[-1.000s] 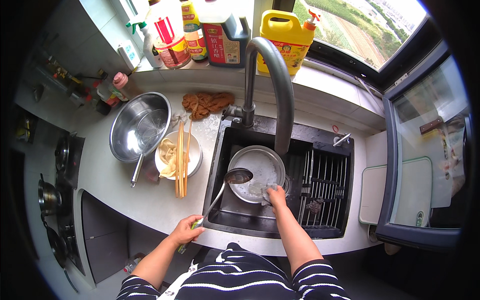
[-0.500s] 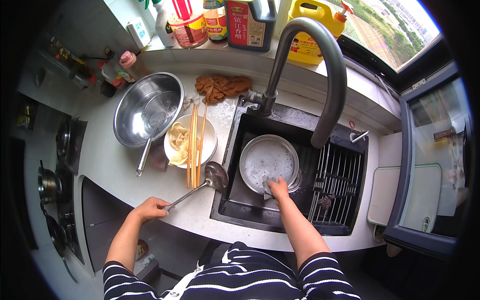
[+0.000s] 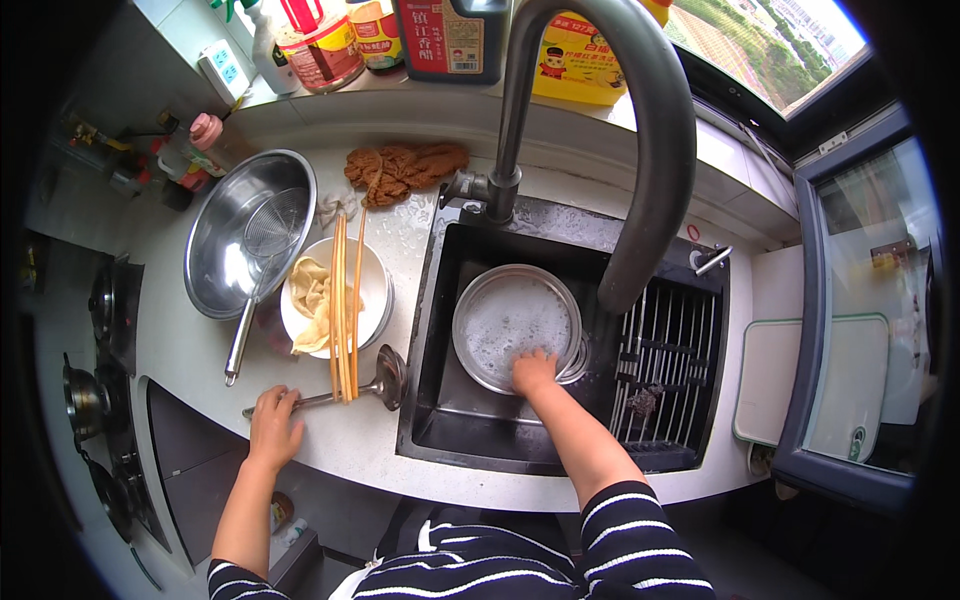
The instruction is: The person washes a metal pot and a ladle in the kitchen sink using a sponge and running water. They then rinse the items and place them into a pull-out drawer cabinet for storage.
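Note:
My right hand (image 3: 535,372) dips its curled fingers into foamy water at the near rim of a round metal pot (image 3: 466,360), which stands in the black sink (image 3: 500,440). Whatever those fingers hold is hidden under hand and foam. On the counter left of the sink lies a metal ladle (image 3: 393,378), its bowl near the sink edge. My left hand (image 3: 275,428) rests over the ladle's handle end, fingers stretched and thumb apart. Several wooden chopsticks (image 3: 343,300) lie across a white bowl (image 3: 374,285) holding pale yellow, dumpling-like pieces (image 3: 312,300).
A steel basin (image 3: 212,235) with a mesh strainer (image 3: 277,228) stands at the left. Behind are a brown cloth (image 3: 410,170) and bottles on the sill. The dark faucet (image 3: 660,190) arches over the sink, beside a drying rack (image 3: 670,350). An open window (image 3: 860,330) juts in at right.
The ladle has been laid down on the counter, and my left hand has loosened around its handle. My right hand has gone into the pot's water; the grey cloth it held no longer shows.

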Tool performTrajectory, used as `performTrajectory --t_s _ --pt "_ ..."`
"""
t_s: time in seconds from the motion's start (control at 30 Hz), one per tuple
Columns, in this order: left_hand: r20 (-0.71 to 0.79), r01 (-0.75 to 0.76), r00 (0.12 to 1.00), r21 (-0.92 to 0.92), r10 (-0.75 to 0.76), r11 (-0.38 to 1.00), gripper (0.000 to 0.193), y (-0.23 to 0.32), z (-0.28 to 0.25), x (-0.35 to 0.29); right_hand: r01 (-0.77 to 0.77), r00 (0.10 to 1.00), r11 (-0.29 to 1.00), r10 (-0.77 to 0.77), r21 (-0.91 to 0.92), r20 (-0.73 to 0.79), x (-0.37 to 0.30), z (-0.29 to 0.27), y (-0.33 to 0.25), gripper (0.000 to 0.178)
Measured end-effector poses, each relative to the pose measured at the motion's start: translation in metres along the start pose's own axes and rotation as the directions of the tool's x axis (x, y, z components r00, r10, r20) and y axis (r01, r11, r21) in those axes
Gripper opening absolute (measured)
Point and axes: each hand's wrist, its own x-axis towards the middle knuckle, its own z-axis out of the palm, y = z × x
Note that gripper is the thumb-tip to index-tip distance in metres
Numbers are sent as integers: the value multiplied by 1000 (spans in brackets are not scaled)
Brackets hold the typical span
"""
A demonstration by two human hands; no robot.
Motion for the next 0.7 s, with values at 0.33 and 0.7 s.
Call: performTrajectory --t_s 0.33,0.7 --pt "-221 -312 950 -659 220 685 36 176 57 8 243 810 808 135 537 -570 89 -13 -26 23" --pt "859 508 256 -510 -444 -694 54 211 297 138 201 953 604 -304 771 -10 15 25 -13 42"
